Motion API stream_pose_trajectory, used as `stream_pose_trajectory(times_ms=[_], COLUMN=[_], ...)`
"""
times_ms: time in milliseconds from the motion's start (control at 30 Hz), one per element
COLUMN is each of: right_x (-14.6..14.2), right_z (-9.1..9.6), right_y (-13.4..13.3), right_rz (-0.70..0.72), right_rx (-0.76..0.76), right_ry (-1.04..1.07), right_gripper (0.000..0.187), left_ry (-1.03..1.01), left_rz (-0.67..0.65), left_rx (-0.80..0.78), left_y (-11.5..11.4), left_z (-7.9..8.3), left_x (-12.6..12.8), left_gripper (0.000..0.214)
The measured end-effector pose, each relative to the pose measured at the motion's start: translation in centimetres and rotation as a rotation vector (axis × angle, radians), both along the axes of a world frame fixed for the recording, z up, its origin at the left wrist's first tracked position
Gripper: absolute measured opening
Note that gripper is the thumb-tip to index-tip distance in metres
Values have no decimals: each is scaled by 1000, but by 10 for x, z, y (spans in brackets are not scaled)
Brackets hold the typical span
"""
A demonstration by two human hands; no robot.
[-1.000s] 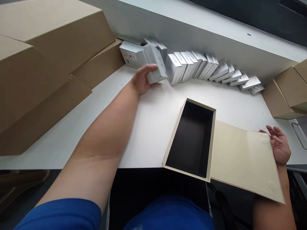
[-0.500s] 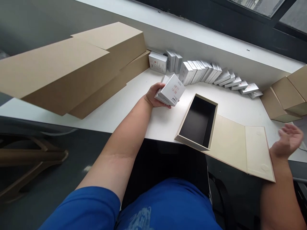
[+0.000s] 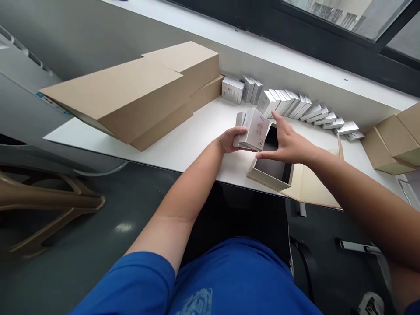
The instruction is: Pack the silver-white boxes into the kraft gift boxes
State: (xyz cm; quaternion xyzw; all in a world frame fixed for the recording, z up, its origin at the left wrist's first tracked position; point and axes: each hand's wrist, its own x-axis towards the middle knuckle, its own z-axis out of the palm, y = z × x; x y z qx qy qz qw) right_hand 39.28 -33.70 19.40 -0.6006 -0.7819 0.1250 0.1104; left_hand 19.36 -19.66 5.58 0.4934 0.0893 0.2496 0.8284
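Note:
Two small white printed boxes are gripped side by side in my left hand, held above the table left of the large box. My right hand reaches in from the right, thumb and fingers spread wide, close to the small boxes' right side but apart from them. Beneath the right hand stands an open beige gift box with a dark interior; part of it is hidden by that hand. Its hinged lid flap lies spread to the right, partly covered by my right forearm.
Several small white boxes stand and lean in a row along the back wall. Large beige boxes are stacked at the left, and more beige boxes stand at the right end of the white table. A brown chair is at lower left.
My right hand has swung from the far right over the gift box, up to the small boxes. The left hand keeps hold of them. The view has shifted slightly.

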Motion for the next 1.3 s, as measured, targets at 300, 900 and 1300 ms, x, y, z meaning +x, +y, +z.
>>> stream_pose_trajectory(times_ms=[300,900,1300], right_x=[-16,8,-14], right_z=[2,32,26], right_y=[20,-5,5], right_rz=[44,115,-67], right_rx=[255,393,376], right_ry=[-125,-444,-315], right_gripper=[129,116,117], left_ry=[-10,97,181], left_rz=[44,26,422], left_rx=[66,2,-34], left_y=[-8,-23,-9], left_z=[11,42,24], left_x=[0,-4,18], left_gripper=[89,109,59])
